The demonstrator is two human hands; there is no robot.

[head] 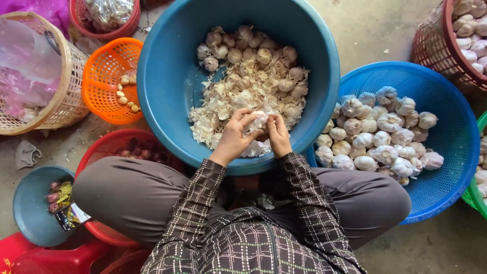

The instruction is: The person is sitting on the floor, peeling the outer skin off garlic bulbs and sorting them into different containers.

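My left hand and my right hand meet over the near side of a big blue tub, both closed on one white garlic bulb held between the fingertips. Below them the tub holds a heap of papery garlic skins and several separated garlic heads toward its far side. My plaid sleeves run back to my crossed legs.
A blue mesh basket of whole garlic bulbs sits at right. An orange basket with a few peeled cloves is at left, beside a woven basket. A red basket and a small teal bowl lie near my left knee.
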